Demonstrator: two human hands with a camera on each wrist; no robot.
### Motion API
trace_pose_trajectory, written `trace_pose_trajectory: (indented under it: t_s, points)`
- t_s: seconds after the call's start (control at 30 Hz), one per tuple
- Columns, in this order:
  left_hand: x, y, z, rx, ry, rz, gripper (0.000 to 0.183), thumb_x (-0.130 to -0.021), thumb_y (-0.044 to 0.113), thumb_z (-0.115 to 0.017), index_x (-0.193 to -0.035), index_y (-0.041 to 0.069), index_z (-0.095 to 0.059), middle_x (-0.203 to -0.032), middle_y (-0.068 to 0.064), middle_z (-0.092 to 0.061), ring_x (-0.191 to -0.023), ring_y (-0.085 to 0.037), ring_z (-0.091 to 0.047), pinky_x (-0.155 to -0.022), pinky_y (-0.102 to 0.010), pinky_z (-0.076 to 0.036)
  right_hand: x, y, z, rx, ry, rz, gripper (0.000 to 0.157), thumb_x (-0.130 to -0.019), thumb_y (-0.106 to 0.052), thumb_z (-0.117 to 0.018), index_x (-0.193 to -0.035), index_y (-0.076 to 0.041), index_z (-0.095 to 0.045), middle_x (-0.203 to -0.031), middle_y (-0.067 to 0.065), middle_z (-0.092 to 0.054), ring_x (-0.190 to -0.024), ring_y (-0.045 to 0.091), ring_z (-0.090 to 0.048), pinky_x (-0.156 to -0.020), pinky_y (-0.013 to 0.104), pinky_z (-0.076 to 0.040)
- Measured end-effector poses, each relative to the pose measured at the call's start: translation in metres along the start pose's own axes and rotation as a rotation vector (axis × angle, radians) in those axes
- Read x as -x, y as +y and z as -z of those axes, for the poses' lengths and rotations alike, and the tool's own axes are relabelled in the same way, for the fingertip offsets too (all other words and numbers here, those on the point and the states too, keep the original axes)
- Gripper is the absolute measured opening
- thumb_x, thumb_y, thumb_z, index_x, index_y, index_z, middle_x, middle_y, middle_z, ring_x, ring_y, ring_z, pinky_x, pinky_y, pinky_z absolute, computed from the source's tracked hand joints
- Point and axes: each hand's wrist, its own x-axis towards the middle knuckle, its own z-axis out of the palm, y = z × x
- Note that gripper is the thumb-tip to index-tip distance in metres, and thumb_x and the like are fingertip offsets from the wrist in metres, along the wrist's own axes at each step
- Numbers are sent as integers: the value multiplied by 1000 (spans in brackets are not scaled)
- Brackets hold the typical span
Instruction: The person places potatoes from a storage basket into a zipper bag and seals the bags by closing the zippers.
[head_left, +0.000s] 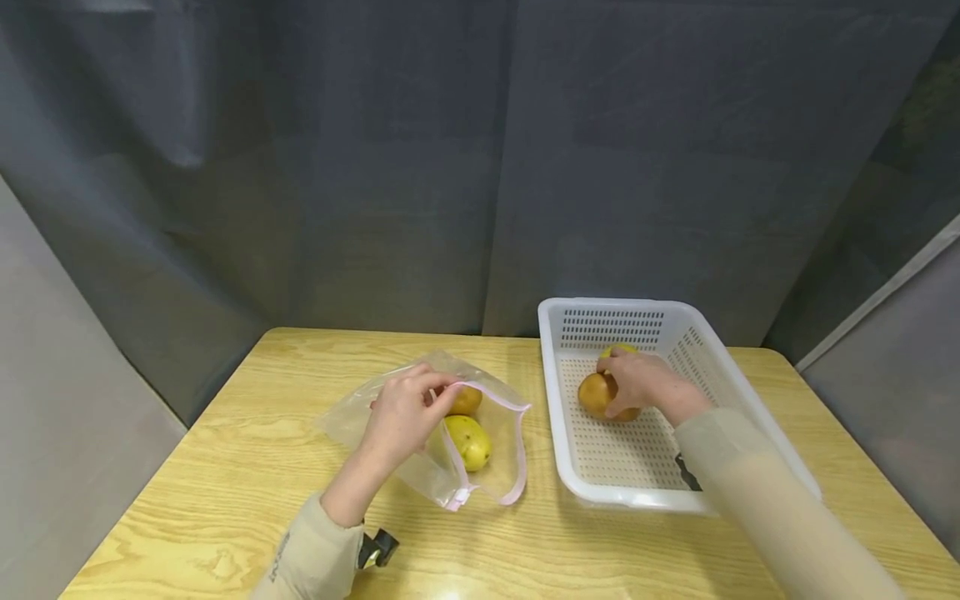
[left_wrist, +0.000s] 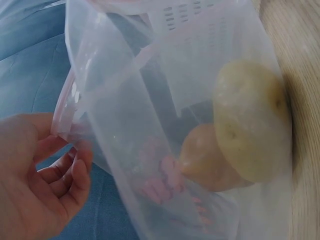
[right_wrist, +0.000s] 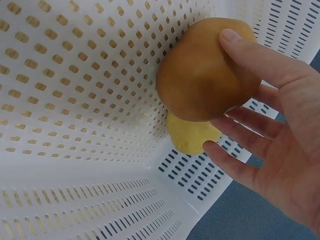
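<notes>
My left hand (head_left: 408, 408) pinches the pink-edged rim of a clear zip bag (head_left: 502, 442), whose mouth gapes toward the right. Inside the bag are a yellow, potato-like piece (head_left: 468, 442) and a brown one (head_left: 467, 401); both show through the plastic in the left wrist view. Over in the white basket (head_left: 558, 425), my right hand (head_left: 643, 382) grips a brown, lumpy potato-like piece (right_wrist: 205, 70) between thumb and fingers. A second yellow piece (right_wrist: 190, 134) lies just beyond it, partly hidden by the brown one and close to the fingertips.
The perforated basket stands at the right of the wooden table (head_left: 247, 467), its walls rising around my right hand. A dark grey curtain (head_left: 390, 167) hangs behind the table, and pale panels (head_left: 60, 400) flank the sides.
</notes>
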Motion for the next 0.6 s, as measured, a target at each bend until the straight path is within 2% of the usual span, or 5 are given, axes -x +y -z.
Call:
trace_pose_trajectory:
  t_s: [0.13,0.37,0.6]
  points:
    - [0,0,0,-9,-1,-9,13,-84,23,-65,-89,14,-73,-73,7,-61,-56,-2,-50,-46,-15,-40,0,1,1,-7,-13,-5,62,-63,-31,-82,-116,-11,-58,-114,12,-51,-84,23,-51,-79,42,-46]
    - [0,0,-1,2,-3,-13,12,-84,22,-65,-88,14,-73,-73,7,-61,-55,-1,-49,-48,-15,-40,2,0,1,-1,-3,-8,65,-63,-31,-82,-119,-10,-57,-127,19,-49,-95,27,-54,-86,45,-45]
    - [0,0,-2,4,2,-30,12,-84,21,-65,-88,14,-73,-72,6,-61,-56,-2,-49,-50,-15,-40,3,0,2,1,4,-4,64,-63,-30,-82,-119,-10,-57,-127,19,-49,-97,29,-54,-87,46,-44]
